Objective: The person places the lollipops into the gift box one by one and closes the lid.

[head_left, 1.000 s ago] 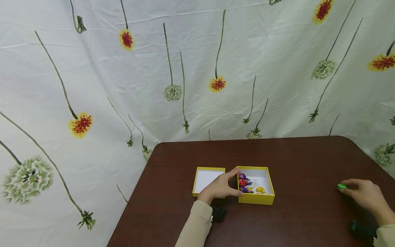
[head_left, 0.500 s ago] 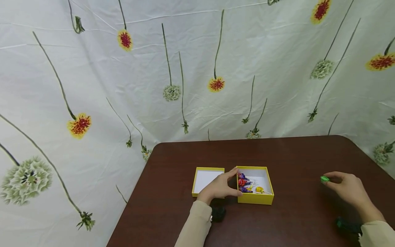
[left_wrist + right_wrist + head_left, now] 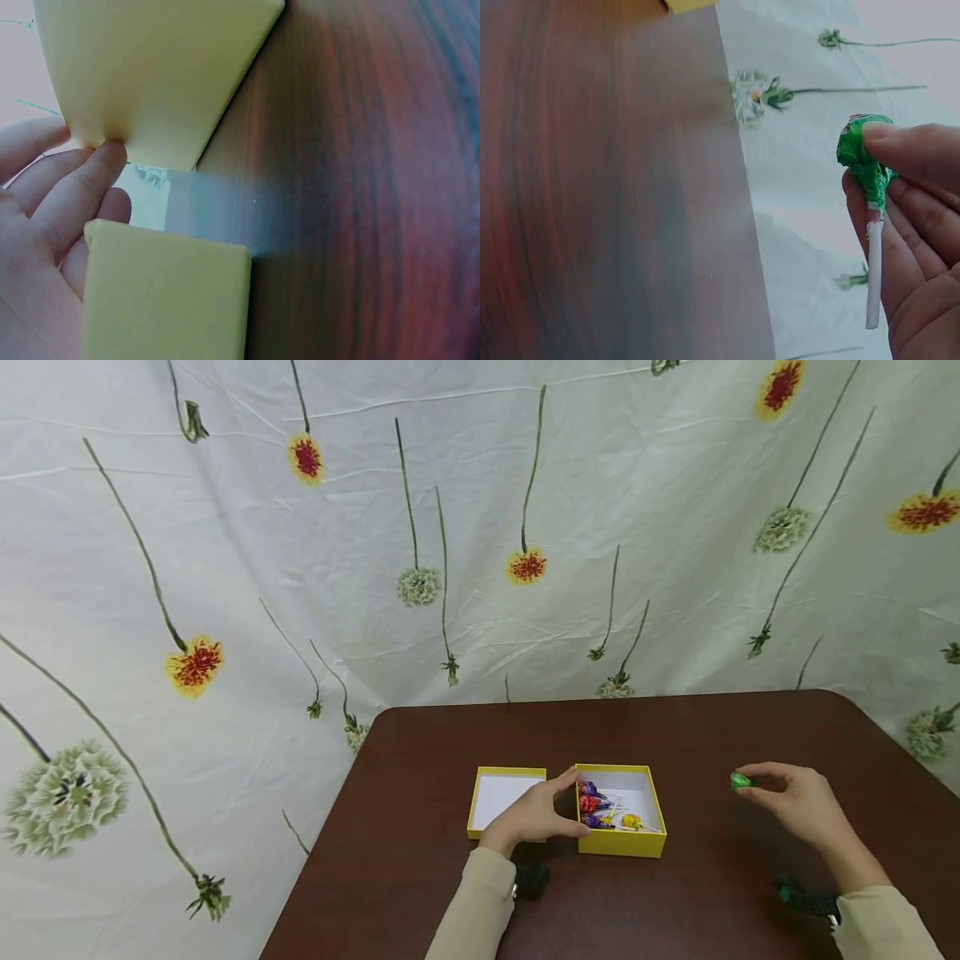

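A yellow box with a white inside stands uncovered on the table. Several wrapped lollipops in purple, red and yellow lie in it, mostly at its left. My left hand grips the box's left side, and in the left wrist view fingertips press its yellow wall. To the right of the box, my right hand pinches a green-wrapped lollipop by its head between thumb and fingers. Its white stick points down past the palm in the right wrist view.
The box's shallow yellow lid lies inside up, left of the box, partly behind my left hand. The dark brown table ends at the back before a white flowered cloth. Dark wrist devices sit under both wrists.
My right hand has carried the green lollipop leftward, from the table's right side closer to the box. The left hand and the box have stayed in place.
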A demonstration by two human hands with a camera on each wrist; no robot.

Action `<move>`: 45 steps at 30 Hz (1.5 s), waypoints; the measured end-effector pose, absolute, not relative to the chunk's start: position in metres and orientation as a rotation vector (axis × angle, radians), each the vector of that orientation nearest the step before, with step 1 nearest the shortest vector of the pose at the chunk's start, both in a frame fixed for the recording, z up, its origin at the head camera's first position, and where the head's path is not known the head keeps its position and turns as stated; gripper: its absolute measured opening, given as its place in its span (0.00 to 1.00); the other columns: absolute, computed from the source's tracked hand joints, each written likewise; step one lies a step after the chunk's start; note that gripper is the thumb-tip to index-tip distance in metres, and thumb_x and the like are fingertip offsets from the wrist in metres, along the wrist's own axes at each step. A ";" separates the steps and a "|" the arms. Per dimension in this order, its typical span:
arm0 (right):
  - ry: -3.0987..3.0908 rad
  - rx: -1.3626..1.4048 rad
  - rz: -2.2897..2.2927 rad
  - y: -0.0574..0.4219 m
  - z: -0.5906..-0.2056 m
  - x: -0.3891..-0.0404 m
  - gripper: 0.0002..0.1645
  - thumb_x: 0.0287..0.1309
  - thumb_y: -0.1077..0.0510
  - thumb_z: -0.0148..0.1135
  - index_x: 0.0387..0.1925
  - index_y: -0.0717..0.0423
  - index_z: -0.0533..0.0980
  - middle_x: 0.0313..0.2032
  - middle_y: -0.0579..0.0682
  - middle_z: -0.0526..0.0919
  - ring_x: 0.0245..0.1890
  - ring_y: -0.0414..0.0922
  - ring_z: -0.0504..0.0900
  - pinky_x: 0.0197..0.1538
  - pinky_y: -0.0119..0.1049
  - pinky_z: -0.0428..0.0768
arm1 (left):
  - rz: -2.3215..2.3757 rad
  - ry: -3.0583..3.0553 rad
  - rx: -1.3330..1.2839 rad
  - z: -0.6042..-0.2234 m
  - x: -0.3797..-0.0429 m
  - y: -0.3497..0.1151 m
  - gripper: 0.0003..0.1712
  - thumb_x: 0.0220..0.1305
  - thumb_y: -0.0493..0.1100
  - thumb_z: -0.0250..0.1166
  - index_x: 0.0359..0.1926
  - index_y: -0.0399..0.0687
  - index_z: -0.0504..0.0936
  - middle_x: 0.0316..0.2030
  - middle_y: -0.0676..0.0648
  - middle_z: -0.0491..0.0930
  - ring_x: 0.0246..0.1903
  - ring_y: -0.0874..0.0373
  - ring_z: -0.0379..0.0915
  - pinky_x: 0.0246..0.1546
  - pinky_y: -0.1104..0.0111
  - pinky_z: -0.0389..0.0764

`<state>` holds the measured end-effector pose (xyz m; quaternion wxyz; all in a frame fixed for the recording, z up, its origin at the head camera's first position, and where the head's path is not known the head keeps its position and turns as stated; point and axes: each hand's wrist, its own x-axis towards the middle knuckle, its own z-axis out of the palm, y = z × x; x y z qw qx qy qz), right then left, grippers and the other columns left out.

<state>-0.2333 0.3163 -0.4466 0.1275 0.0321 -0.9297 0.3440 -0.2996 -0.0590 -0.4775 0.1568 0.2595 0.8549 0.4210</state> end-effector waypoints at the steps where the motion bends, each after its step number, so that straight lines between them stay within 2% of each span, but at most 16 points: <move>1: -2.708 0.095 1.009 0.314 -0.446 -0.234 0.17 0.60 0.56 0.70 0.49 0.60 0.84 0.44 0.63 0.87 0.31 0.17 0.73 0.28 0.30 0.79 | 1.206 2.445 0.745 -0.477 -0.300 -0.059 0.56 0.53 0.52 0.76 0.78 0.58 0.56 0.77 0.55 0.56 0.76 0.53 0.53 0.74 0.51 0.62; 11: -2.705 0.146 1.037 0.290 -0.443 -0.239 0.17 0.57 0.62 0.71 0.48 0.61 0.84 0.42 0.60 0.88 0.31 0.25 0.79 0.30 0.29 0.80 | 1.207 2.440 0.748 -0.474 -0.298 -0.058 0.55 0.52 0.52 0.76 0.78 0.56 0.57 0.76 0.55 0.59 0.76 0.53 0.54 0.74 0.50 0.62; 18: -2.726 0.163 1.129 0.270 -0.443 -0.242 0.17 0.57 0.64 0.71 0.49 0.63 0.84 0.45 0.62 0.87 0.34 0.32 0.82 0.33 0.29 0.83 | 1.210 2.438 0.741 -0.475 -0.298 -0.058 0.55 0.53 0.51 0.76 0.78 0.55 0.57 0.77 0.54 0.57 0.77 0.53 0.53 0.74 0.51 0.61; 24: -2.679 0.242 1.234 0.254 -0.440 -0.243 0.16 0.56 0.66 0.70 0.48 0.63 0.84 0.45 0.60 0.88 0.36 0.29 0.84 0.38 0.30 0.86 | 1.200 2.445 0.743 -0.476 -0.299 -0.058 0.55 0.53 0.52 0.76 0.78 0.57 0.57 0.77 0.54 0.57 0.76 0.53 0.54 0.73 0.50 0.63; 26: -2.668 0.267 1.255 0.248 -0.439 -0.245 0.16 0.56 0.66 0.70 0.48 0.63 0.84 0.46 0.60 0.88 0.38 0.33 0.86 0.38 0.31 0.87 | 1.200 2.446 0.743 -0.476 -0.299 -0.057 0.55 0.53 0.52 0.76 0.78 0.57 0.57 0.77 0.54 0.57 0.76 0.52 0.54 0.73 0.50 0.63; 31: -2.668 0.310 1.292 0.232 -0.435 -0.247 0.16 0.56 0.67 0.70 0.47 0.62 0.85 0.49 0.63 0.86 0.45 0.51 0.87 0.39 0.35 0.87 | 1.199 2.453 0.735 -0.476 -0.299 -0.057 0.55 0.52 0.52 0.76 0.78 0.58 0.57 0.77 0.53 0.58 0.76 0.52 0.55 0.73 0.50 0.64; 33: -2.674 0.329 1.299 0.225 -0.434 -0.248 0.15 0.56 0.68 0.70 0.47 0.62 0.85 0.50 0.63 0.85 0.46 0.53 0.87 0.40 0.36 0.88 | 1.197 2.455 0.732 -0.476 -0.299 -0.057 0.55 0.52 0.53 0.76 0.78 0.58 0.57 0.77 0.53 0.58 0.76 0.52 0.55 0.73 0.50 0.64; 41: -2.683 0.475 1.334 0.203 -0.435 -0.253 0.12 0.56 0.69 0.69 0.44 0.62 0.86 0.46 0.61 0.87 0.41 0.48 0.88 0.42 0.37 0.88 | 1.196 2.451 0.749 -0.476 -0.299 -0.057 0.55 0.53 0.53 0.76 0.78 0.56 0.57 0.77 0.53 0.58 0.76 0.53 0.55 0.73 0.51 0.64; 45: -2.690 0.574 1.338 0.192 -0.440 -0.257 0.13 0.56 0.70 0.68 0.44 0.63 0.86 0.46 0.61 0.87 0.42 0.50 0.88 0.42 0.37 0.88 | 1.201 2.440 0.748 -0.476 -0.299 -0.058 0.55 0.54 0.53 0.76 0.78 0.56 0.57 0.77 0.54 0.57 0.76 0.53 0.55 0.73 0.51 0.63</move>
